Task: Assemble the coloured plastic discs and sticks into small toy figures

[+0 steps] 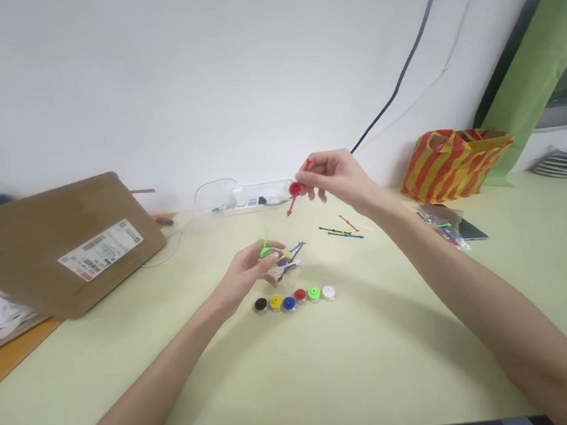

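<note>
**Red stick pinched, green disc clasped, six discs waiting in a row**

The pale green desk (pixel 389 369) lies open before both forearms; a row of six discs (pixel 294 298) sits just beyond it, black, yellow, blue, red, green and white, none carrying a stick; the left hand (pixel 242 276) curls shut around a green disc (pixel 266 251) with a green stick through it; a small clear bag (pixel 286 266) of coloured sticks sits at its fingertips, though whether it is gripped I cannot tell; the right hand (pixel 335 177) pinches a red stick (pixel 291 205) set through a red disc (pixel 294 188); so two sticks are paired, six discs unpaired; loose sticks (pixel 340 230) lie to the right, in red, blue and dark green; further right are a bulging plastic bag (pixel 440 225) and a dark tablet (pixel 472 231); the desk's far edge holds a striped carrier bag (pixel 452 165), a power strip (pixel 243 206) and a cardboard mailer (pixel 61 247).
</note>
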Demonstrator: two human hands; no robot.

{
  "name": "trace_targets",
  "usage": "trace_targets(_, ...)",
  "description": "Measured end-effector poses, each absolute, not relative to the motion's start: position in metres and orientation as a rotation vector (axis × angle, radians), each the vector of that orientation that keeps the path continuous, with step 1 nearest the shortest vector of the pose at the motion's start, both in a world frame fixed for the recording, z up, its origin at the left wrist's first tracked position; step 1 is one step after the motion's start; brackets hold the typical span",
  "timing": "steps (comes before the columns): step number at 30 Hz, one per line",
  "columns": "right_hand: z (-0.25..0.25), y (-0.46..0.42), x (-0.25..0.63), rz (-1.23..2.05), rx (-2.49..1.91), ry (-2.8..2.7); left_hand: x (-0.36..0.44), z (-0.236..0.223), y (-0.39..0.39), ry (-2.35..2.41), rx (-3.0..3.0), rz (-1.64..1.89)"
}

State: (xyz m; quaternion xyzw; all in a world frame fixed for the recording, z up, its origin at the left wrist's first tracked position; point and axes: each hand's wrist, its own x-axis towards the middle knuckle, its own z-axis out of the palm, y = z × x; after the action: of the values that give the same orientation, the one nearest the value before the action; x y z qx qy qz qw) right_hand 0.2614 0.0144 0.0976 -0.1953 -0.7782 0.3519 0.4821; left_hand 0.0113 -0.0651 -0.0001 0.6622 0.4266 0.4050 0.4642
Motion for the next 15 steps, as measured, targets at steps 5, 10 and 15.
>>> trace_targets(5,0.095,0.018,0.261,0.807,-0.501,-1.968,0.01,0.0,-0.066,1.037,1.64,0.977)
trace_targets(10,0.099,0.016,0.267,0.749,-0.54,-1.967,0.01,0.001,-0.067,1.035,1.646,0.963)
trace_targets(15,0.107,0.007,0.273,0.71,-0.535,-2.179,0.01,0.001,-0.066,1.035,1.645,0.967)
